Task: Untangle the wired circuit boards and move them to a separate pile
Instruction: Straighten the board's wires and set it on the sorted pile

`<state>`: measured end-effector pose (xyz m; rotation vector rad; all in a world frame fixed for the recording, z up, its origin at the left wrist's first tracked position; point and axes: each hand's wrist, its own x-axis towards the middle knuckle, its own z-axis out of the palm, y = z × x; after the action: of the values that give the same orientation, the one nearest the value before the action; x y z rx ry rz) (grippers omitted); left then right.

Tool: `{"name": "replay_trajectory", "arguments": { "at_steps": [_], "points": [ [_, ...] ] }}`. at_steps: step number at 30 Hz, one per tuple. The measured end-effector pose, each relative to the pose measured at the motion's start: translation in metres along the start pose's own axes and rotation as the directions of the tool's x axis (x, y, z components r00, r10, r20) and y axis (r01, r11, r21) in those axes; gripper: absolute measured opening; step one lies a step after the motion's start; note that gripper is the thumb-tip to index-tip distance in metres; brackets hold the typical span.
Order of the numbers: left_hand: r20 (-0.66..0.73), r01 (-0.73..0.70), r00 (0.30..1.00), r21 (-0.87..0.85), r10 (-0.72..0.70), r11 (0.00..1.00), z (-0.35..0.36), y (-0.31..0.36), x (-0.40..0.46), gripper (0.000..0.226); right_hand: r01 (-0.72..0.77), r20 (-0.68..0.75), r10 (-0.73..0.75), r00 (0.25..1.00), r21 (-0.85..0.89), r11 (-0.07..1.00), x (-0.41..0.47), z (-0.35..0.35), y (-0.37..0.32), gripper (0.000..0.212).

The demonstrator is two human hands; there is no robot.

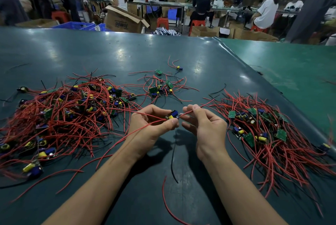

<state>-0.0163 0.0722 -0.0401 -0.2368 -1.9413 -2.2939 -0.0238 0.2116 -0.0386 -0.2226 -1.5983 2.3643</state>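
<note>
Your left hand (154,124) pinches circuit board (173,115) at frame centre, above counter (181,57); steadies it. Your right hand (203,124) pinches its red wire (189,112), likely drawing it free. Tangled pile (63,111) lies left; sorted pile (269,133) right.

A factory assembly hall: long green-matted workbenches (163,51), seated workers (201,4) (on red stools (197,23)), stacked cardboard cartons (123,20).
</note>
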Motion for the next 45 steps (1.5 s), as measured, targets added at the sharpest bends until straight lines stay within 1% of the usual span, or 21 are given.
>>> {"name": "replay_trajectory", "arguments": {
  "at_steps": [3, 5, 8, 11, 14, 18, 22, 24, 28, 31, 34, 36, 38, 40, 43, 44, 45],
  "points": [
    [0.024, 0.007, 1.000, 0.030, -0.008, 1.000, 0.000, 0.001, -0.001, 0.028, 0.017, -0.054, -0.019, 0.998, -0.042, 0.999, 0.002, -0.002, 0.001, 0.028],
    [0.030, 0.019, 0.999, 0.004, -0.019, 1.000, -0.001, 0.002, -0.001, 0.025, 0.001, -0.078, -0.002, 0.997, -0.015, 1.000, 0.005, -0.003, -0.001, 0.030],
    [0.063, 0.050, 0.997, -0.001, -0.050, 0.999, -0.002, 0.002, -0.002, 0.024, 0.023, -0.124, -0.023, 0.992, 0.002, 1.000, 0.008, -0.007, -0.004, 0.019],
    [0.073, 0.053, 0.996, -0.001, -0.052, 0.999, -0.002, 0.003, -0.002, 0.029, 0.060, -0.100, -0.066, 0.993, -0.064, 0.996, 0.009, -0.008, -0.003, 0.015],
    [0.070, 0.061, 0.996, -0.015, -0.060, 0.998, -0.006, 0.005, -0.002, 0.035, 0.045, -0.075, -0.049, 0.996, -0.062, 0.997, 0.010, -0.010, -0.005, 0.012],
    [0.075, 0.062, 0.995, -0.003, -0.062, 0.998, -0.007, 0.003, -0.001, 0.034, 0.043, -0.149, -0.053, 0.987, -0.067, 0.997, 0.012, -0.015, -0.006, 0.017],
    [0.078, 0.066, 0.995, 0.016, -0.067, 0.998, -0.005, 0.002, -0.002, 0.030, 0.018, -0.174, -0.030, 0.984, -0.070, 0.997, 0.014, -0.015, -0.006, 0.014],
    [0.078, 0.070, 0.994, 0.016, -0.071, 0.997, -0.005, 0.002, -0.002, 0.031, 0.034, -0.192, -0.044, 0.980, -0.053, 0.998, 0.015, -0.015, -0.007, 0.011],
    [0.087, 0.071, 0.994, 0.032, -0.073, 0.997, -0.005, 0.002, -0.001, 0.032, 0.075, -0.240, -0.090, 0.967, -0.073, 0.995, 0.016, -0.014, -0.004, 0.010],
    [0.081, 0.064, 0.995, 0.019, -0.065, 0.998, -0.006, 0.002, -0.001, 0.032, 0.082, -0.254, -0.090, 0.963, -0.042, 0.996, 0.019, -0.016, -0.005, 0.014],
    [0.073, 0.060, 0.995, 0.017, -0.062, 0.998, -0.007, 0.002, 0.000, 0.034, 0.094, -0.320, -0.089, 0.943, 0.002, 0.996, 0.024, -0.021, -0.008, 0.024],
    [0.085, 0.066, 0.994, 0.025, -0.068, 0.997, -0.007, 0.002, -0.001, 0.033, 0.113, -0.346, -0.112, 0.932, -0.016, 0.993, 0.026, -0.024, -0.007, 0.021],
    [0.088, 0.071, 0.994, 0.018, -0.072, 0.997, -0.007, 0.002, -0.001, 0.032, 0.135, -0.344, -0.136, 0.929, -0.029, 0.990, 0.027, -0.024, -0.006, 0.011],
    [0.091, 0.070, 0.993, 0.020, -0.072, 0.997, -0.008, 0.002, -0.001, 0.032, 0.183, -0.333, -0.199, 0.922, -0.080, 0.980, 0.028, -0.025, -0.005, 0.014],
    [0.097, 0.068, 0.993, 0.020, -0.069, 0.998, -0.010, 0.001, -0.001, 0.025, 0.257, -0.315, -0.319, 0.894, -0.222, 0.941, 0.028, -0.026, -0.002, 0.017],
    [0.097, 0.065, 0.993, 0.021, -0.067, 0.998, -0.011, 0.000, -0.001, 0.025, 0.260, -0.317, -0.328, 0.890, -0.238, 0.936, 0.028, -0.026, -0.003, 0.018],
    [0.092, 0.061, 0.994, 0.022, -0.063, 0.998, -0.011, 0.000, -0.001, 0.027, 0.246, -0.322, -0.307, 0.896, -0.215, 0.945, 0.028, -0.026, -0.003, 0.020]
  ]
}}
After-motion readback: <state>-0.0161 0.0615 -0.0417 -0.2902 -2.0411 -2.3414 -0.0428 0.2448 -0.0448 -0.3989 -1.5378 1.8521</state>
